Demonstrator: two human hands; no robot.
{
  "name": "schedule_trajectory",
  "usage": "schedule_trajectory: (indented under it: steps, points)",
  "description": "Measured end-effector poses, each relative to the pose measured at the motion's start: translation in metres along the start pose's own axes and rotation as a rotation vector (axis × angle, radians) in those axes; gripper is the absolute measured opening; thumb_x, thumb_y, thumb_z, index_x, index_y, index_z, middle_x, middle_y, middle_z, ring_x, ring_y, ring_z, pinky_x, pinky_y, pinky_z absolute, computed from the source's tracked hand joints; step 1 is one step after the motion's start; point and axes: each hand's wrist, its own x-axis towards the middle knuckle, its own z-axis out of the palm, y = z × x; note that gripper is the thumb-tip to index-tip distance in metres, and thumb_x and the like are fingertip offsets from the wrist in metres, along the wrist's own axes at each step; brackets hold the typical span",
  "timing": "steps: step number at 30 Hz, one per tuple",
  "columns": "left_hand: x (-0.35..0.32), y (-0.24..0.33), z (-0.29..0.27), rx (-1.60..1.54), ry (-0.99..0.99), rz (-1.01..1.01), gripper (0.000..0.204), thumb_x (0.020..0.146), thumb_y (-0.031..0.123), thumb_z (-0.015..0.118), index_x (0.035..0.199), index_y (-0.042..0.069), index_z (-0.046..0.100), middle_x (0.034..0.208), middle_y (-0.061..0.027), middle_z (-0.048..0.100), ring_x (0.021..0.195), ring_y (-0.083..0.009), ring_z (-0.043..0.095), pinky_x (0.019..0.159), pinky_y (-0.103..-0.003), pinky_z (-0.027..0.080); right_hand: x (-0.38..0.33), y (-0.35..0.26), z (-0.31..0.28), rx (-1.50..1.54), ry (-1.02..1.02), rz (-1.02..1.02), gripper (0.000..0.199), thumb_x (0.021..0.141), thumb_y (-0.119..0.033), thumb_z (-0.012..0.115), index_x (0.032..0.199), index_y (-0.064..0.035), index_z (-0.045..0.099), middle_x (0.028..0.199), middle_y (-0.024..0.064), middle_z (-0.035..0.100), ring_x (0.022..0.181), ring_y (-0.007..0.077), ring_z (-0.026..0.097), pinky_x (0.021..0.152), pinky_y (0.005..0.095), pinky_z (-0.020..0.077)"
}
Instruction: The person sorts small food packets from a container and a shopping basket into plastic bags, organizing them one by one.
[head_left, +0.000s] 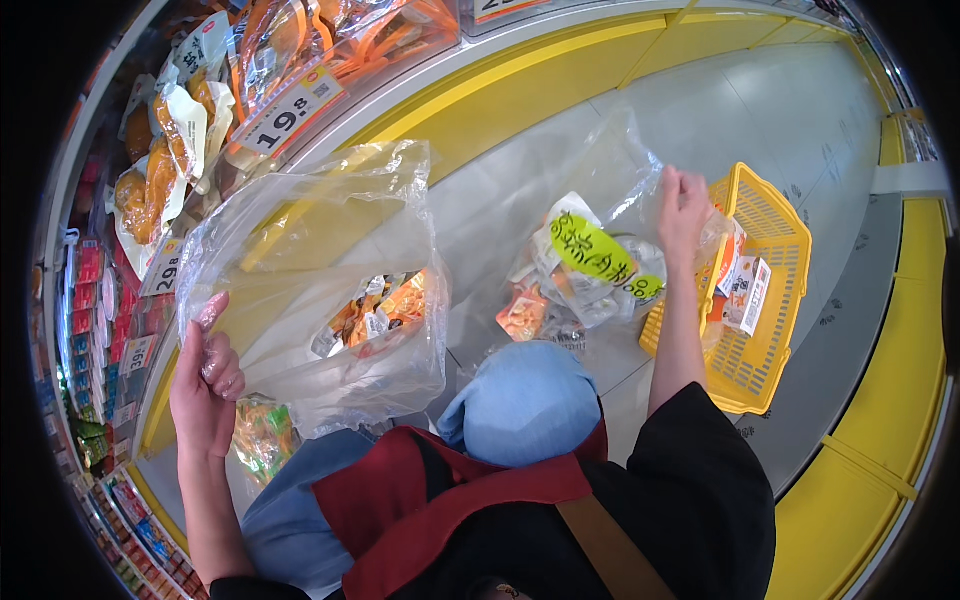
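My left hand [208, 385] is closed on the side of a large, wide-mouthed clear plastic bag [300, 285]; some of the film lies over its fingers. Orange-and-black food packs [385, 310] show through this bag near its far side. To the right, my right hand [684, 205] is raised with its fingers closed, pinching the upper edge of a second clear plastic bag [625, 165]. That bag bulges with several packaged items, and a bright yellow-green handwritten label [600, 255] lies across them. Below the label sits an orange-and-white pack [522, 312].
A yellow plastic basket [790, 235] with white-and-orange boxes [746, 293] stands by my right forearm. Shelves with packaged food [165, 170] and price tags [290, 110] run along the left. Another colourful pack [265, 435] lies by my knee. Yellow shelf bases [875, 480] line the right.
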Motion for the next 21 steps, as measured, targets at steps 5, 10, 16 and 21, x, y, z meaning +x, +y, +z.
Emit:
schedule_trajectory:
  steps: [5, 10, 16, 21]
  points:
    - [0.007, 0.0, 0.011, 0.023, 0.008, -0.002, 0.045, 0.107, 0.034, 0.035, 0.141, 0.006, 0.045, 0.066, 0.0076, 0.024, 0.054, -0.0027, 0.023, 0.049, -0.019, 0.021, 0.101, -0.017, -0.024, -0.168, 0.113, -0.1, 0.029, 0.094, -0.036, 0.06, 0.09, -0.0084, 0.068, 0.094, 0.0063, 0.063, 0.095, 0.0239, 0.058, 0.092, 0.0403, 0.0353]
    - [0.014, -0.001, 0.013, 0.022, -0.039, -0.011, 0.045, 0.107, 0.034, 0.036, 0.142, 0.006, 0.045, 0.066, 0.0077, 0.024, 0.054, -0.0025, 0.023, 0.049, -0.019, 0.021, 0.076, 0.006, 0.009, -0.321, 0.037, -0.133, 0.025, 0.091, -0.032, 0.063, 0.097, -0.0089, 0.069, 0.106, 0.0089, 0.066, 0.104, 0.0296, 0.06, 0.095, 0.0431, 0.0423]
    - [0.012, -0.001, 0.009, -0.004, 0.0, -0.02, 0.044, 0.107, 0.033, 0.036, 0.143, 0.007, 0.043, 0.066, 0.0071, 0.024, 0.053, -0.0027, 0.022, 0.048, -0.018, 0.021, -0.068, -0.014, 0.022, -0.086, -0.879, 0.159, 0.031, 0.083, -0.021, 0.071, 0.103, 0.0017, 0.065, 0.106, 0.0233, 0.067, 0.093, 0.0375, 0.065, 0.085, 0.0421, 0.0516]
    - [0.012, 0.0, 0.013, -0.006, 0.001, -0.031, 0.043, 0.108, 0.032, 0.035, 0.142, 0.007, 0.044, 0.066, 0.0071, 0.024, 0.053, -0.003, 0.023, 0.048, -0.019, 0.022, -0.092, 0.009, 0.063, -0.353, -0.573, -0.095, 0.048, 0.081, -0.025, 0.074, 0.117, 0.0028, 0.059, 0.129, 0.0217, 0.056, 0.118, 0.0357, 0.055, 0.095, 0.0381, 0.0477]
